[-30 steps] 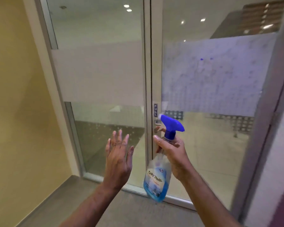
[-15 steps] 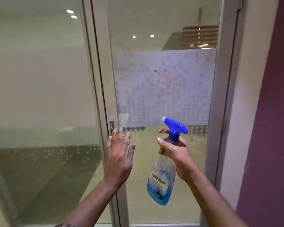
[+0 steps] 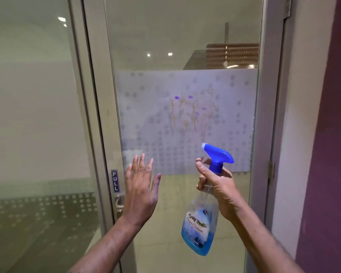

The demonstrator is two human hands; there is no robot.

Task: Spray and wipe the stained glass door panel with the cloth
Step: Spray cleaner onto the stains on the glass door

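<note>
- A single view is supplied, taken by a wide-angle camera worn at head height.
- The view is directed forward and slightly downward, close to the glass door panel point(image 3: 185, 46), which is seen almost square-on.
- The left hand point(image 3: 141, 191) and the right hand point(image 3: 218, 186), by which the spray bottle point(image 3: 200, 229) is gripped, are framed near, at lower centre.
- The far left is occupied by a side pane point(image 3: 34, 115), the far right by a purple wall point(image 3: 333, 134).

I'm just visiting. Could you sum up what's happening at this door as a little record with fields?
Surface: glass door panel with frosted dotted band
Stain: brownish drips and purple spots on the band
Right hand: grips spray bottle by its neck, nozzle towards the glass
Left hand: open, empty, fingers spread
Cloth: not in view
Nearby: PULL sign, door handle
</note>
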